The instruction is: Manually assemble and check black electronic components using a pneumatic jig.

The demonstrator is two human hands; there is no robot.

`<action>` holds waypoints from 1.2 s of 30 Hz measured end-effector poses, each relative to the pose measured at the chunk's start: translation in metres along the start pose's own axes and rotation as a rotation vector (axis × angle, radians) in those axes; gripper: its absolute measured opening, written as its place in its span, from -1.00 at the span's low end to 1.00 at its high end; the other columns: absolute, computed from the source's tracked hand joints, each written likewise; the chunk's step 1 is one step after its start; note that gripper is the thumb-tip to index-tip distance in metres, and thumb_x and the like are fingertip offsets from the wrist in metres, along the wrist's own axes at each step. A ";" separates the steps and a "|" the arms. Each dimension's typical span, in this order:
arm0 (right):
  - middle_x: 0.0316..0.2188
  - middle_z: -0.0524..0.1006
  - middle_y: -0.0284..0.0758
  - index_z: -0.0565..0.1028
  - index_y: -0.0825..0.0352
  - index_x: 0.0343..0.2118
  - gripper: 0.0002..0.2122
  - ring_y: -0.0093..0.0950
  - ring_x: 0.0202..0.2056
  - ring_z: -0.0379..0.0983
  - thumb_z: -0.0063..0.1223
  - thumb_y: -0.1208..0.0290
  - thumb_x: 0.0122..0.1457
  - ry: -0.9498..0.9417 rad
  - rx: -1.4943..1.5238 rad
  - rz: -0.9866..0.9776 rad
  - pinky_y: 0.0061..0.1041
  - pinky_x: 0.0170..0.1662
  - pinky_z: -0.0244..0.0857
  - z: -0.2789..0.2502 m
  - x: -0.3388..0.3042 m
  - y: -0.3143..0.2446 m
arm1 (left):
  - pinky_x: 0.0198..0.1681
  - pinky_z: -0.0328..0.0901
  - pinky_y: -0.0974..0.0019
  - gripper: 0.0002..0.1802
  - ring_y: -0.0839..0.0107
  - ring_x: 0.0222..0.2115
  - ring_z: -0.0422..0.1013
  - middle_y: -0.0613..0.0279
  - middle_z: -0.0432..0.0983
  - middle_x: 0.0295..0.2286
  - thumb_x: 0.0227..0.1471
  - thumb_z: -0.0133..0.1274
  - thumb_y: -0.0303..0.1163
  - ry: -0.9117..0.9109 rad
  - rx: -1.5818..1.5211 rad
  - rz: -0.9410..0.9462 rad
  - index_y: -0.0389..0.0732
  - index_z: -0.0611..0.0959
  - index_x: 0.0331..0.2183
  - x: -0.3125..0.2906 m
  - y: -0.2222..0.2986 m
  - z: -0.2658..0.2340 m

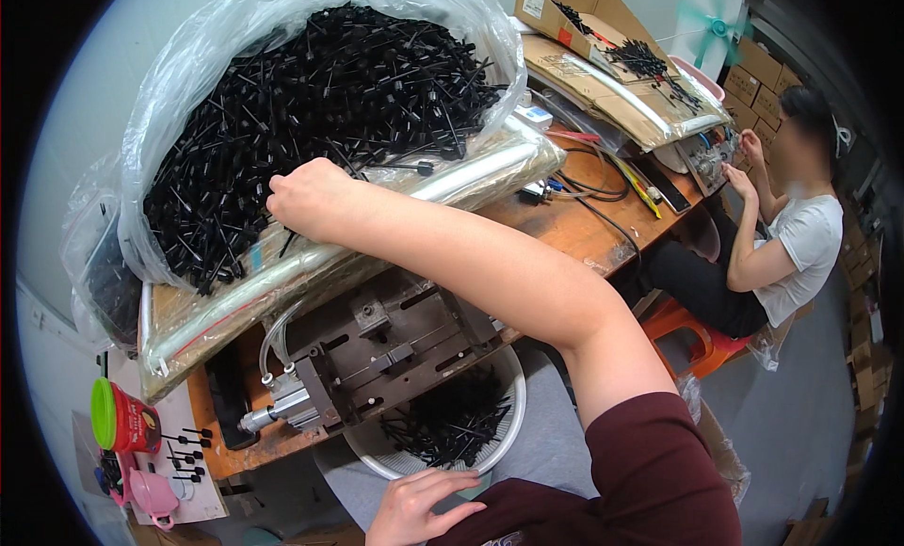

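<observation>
My right hand (pixel 313 200) reaches across to the front edge of a big heap of black plastic parts with thin stems (pixel 320 94). Its fingers are closed; what they hold, if anything, is hidden behind the hand. The heap lies in a clear plastic bag (pixel 169 85) on a wrapped cardboard tray (pixel 480 174). Low in the view, my left hand (pixel 424 506) has its fingers stretched out, holding nothing, beside the rim of a white basket (pixel 516 419). More of the black stemmed parts (pixel 452 414) fill that basket, between my legs.
A metal fixture with an air cylinder (pixel 301 400) sits at the table's front edge (pixel 212 457). Left are a red tub (pixel 137 419) and a pink container (pixel 153 494). Cables (pixel 603 174) lie to the right. Beyond, a person (pixel 782 226) works near an orange stool (pixel 683 334).
</observation>
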State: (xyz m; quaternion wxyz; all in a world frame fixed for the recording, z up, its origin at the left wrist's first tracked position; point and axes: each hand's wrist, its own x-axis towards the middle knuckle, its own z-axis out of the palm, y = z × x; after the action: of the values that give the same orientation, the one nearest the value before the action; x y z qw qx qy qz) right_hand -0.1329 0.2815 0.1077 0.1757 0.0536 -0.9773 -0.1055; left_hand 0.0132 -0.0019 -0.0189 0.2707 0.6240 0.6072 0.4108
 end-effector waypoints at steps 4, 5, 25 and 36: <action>-0.24 0.58 -0.20 0.63 0.32 -0.32 -0.84 -0.23 -0.24 0.60 0.11 0.49 0.03 -0.021 -0.017 0.036 -0.30 -0.25 0.50 -0.006 -0.007 0.005 | -0.28 0.45 0.33 -0.73 0.30 -0.36 0.59 0.20 0.67 -0.34 -0.17 0.38 -0.36 -0.033 -0.009 0.019 -0.22 0.74 -0.35 0.002 -0.002 0.004; -0.24 0.59 -0.20 0.63 0.32 -0.32 -0.84 -0.23 -0.24 0.60 0.13 0.50 0.00 -0.050 0.000 0.051 -0.30 -0.25 0.51 -0.017 -0.009 0.003 | -0.29 0.45 0.34 -0.74 0.30 -0.37 0.59 0.20 0.67 -0.36 -0.16 0.38 -0.36 -0.039 -0.010 0.011 -0.22 0.74 -0.35 0.000 -0.002 0.004; -0.30 0.62 -0.12 0.56 0.35 -0.23 -0.65 -0.17 -0.18 0.57 0.21 0.62 -0.21 -0.071 0.106 0.117 -0.28 -0.12 0.47 -0.025 -0.016 0.029 | -0.48 0.39 0.31 -0.83 0.35 -0.51 0.50 0.30 0.59 -0.52 -0.05 0.29 -0.31 -0.048 0.002 0.052 -0.17 0.73 -0.38 -0.009 -0.016 0.009; -0.54 0.56 -0.15 0.61 0.42 -0.29 -0.73 -0.31 -0.46 0.51 0.32 0.49 -0.12 -0.193 0.175 0.181 -0.36 -0.30 0.38 -0.030 -0.023 0.051 | -0.43 0.42 0.32 -0.80 0.32 -0.48 0.51 0.28 0.58 -0.50 -0.01 0.26 -0.27 -0.016 -0.019 0.079 -0.17 0.70 -0.36 -0.010 -0.016 0.013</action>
State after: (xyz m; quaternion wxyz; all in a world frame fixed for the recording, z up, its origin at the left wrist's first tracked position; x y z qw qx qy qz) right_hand -0.1044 0.3284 0.1390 0.0845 -0.0302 -0.9959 -0.0084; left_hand 0.0157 -0.0077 -0.0408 0.2650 0.6483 0.5759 0.4217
